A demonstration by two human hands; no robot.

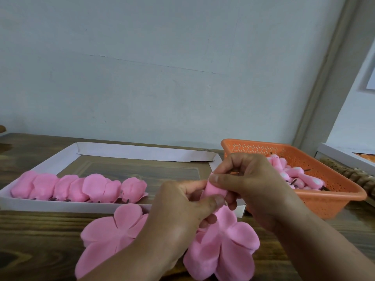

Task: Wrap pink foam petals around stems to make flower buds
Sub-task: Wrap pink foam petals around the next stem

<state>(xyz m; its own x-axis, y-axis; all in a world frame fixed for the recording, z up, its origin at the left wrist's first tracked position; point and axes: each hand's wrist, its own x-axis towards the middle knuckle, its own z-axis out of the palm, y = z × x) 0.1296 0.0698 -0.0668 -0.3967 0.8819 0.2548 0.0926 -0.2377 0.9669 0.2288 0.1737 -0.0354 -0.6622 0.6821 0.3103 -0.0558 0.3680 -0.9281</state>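
Both hands meet at the middle of the view over the table. My left hand and my right hand pinch a pink foam petal rolled into a small tube; the stem inside it is hidden. Flat pink flower-shaped foam cutouts lie under my hands, one at the left and one at the right. A row of wrapped pink buds with dark stem ends lies in a shallow white cardboard tray.
An orange perforated plastic basket at the right holds several pink pieces with dark stems. A white box edge and a rough wooden piece sit at the far right. A pale wall rises behind the wooden table.
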